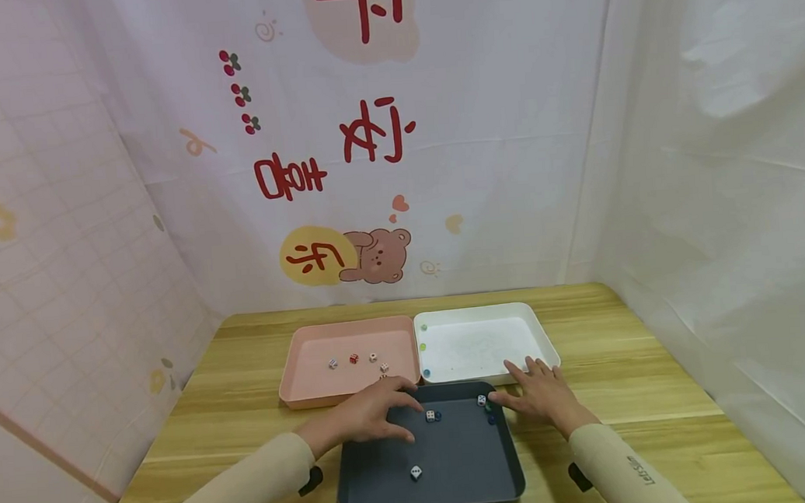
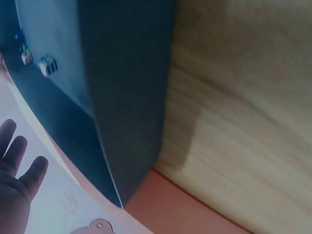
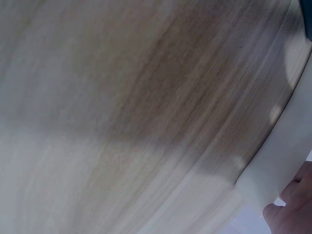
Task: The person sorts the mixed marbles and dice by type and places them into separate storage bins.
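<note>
My left hand (image 1: 372, 414) hovers above the upper left corner of a dark grey tray (image 1: 460, 469), thumb and fingers apart, nothing held. A white die (image 1: 430, 415) with a small blue bead (image 1: 438, 416) lies just right of its fingertips. Over the tray's upper right edge is my right hand (image 1: 540, 394), fingers spread. Its thumb or index tip is beside another white die (image 1: 481, 400) and small dark green and blue beads (image 1: 491, 419); contact I cannot tell. Lower in the tray sits a third die (image 1: 416, 473). The left wrist view shows extended fingers (image 2: 33, 178).
Behind the dark tray stand a pink tray (image 1: 306, 379) with several dice, some white and one red (image 1: 354, 358), and a white tray (image 1: 513, 333) with small green and blue beads (image 1: 426, 373) along its left side. All rest on a wooden table (image 1: 616, 392), with hanging cloth around.
</note>
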Demonstrator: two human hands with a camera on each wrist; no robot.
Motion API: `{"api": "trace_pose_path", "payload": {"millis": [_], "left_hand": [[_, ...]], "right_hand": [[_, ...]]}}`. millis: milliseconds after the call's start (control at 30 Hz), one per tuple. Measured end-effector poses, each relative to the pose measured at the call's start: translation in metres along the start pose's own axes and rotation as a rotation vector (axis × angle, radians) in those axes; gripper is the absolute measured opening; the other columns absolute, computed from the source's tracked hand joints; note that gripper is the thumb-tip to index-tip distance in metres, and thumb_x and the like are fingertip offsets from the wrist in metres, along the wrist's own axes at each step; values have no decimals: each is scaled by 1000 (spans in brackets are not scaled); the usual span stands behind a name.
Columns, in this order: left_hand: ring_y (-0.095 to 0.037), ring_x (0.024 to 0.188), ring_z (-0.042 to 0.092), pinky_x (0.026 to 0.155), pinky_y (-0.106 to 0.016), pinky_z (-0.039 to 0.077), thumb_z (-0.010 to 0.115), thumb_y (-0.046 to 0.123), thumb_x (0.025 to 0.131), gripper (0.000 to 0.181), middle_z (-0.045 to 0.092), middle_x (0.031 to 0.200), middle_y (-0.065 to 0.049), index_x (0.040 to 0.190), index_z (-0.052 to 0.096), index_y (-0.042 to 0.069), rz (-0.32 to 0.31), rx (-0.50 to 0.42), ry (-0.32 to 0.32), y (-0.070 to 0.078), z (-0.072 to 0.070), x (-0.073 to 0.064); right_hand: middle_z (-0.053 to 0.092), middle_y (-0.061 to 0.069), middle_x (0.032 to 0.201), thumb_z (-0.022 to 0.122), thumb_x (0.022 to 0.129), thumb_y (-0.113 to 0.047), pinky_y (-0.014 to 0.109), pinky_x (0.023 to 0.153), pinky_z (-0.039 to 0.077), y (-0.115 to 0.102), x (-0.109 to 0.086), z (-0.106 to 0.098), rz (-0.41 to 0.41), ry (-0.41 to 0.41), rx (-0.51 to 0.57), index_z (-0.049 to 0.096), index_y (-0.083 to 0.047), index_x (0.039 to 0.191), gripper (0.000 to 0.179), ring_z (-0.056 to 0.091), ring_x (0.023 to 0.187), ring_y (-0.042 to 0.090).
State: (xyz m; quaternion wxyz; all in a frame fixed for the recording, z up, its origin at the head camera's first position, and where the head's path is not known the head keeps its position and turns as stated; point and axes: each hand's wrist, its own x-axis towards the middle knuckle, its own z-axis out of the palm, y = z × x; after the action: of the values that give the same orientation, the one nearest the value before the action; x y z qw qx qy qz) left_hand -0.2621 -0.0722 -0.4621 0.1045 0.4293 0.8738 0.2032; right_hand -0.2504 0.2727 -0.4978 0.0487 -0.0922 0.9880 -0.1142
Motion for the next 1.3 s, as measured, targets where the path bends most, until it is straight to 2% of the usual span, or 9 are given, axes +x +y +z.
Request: {"api": "trace_pose_path", "payload": {"millis": [267,467,600,933,1300], "left_hand": [[-19,131,46,107,-35,39,79,40,84,42,49,143,-7,121,71,23,70,28,-87,7,11,-2],[-17,132,45,108,-37,39,81,40,83,40,50,142,-5,120,71,27,91,60,-145,8,17,-4],[-16,130,46,107,-35,40,80,39,83,39,52,140,-4,118,72,25,126,85,-169,8,20,-7],[-16,126,49,105,-34,42,78,38,86,26,54,135,-4,109,74,27,237,176,-179,6,28,-8],[-16,124,51,103,-31,43,76,36,89,14,55,134,-5,100,75,29,275,256,-168,4,32,-8]], "right_hand": [[36,37,146,50,92,-68,71,108,17,1,-1,3,4,9,6,44,-6,149,85,29,137,56],[36,37,147,50,92,-68,71,108,17,0,-2,2,1,11,7,44,-6,149,84,29,137,55],[36,37,147,50,92,-68,71,108,18,0,-2,1,1,12,0,44,-6,149,84,30,137,55],[37,37,146,51,92,-67,71,108,18,-2,-4,0,4,10,3,44,-6,149,84,31,137,55],[37,37,146,51,92,-66,71,108,18,0,-4,2,2,21,6,44,-6,148,83,30,136,55]]}}
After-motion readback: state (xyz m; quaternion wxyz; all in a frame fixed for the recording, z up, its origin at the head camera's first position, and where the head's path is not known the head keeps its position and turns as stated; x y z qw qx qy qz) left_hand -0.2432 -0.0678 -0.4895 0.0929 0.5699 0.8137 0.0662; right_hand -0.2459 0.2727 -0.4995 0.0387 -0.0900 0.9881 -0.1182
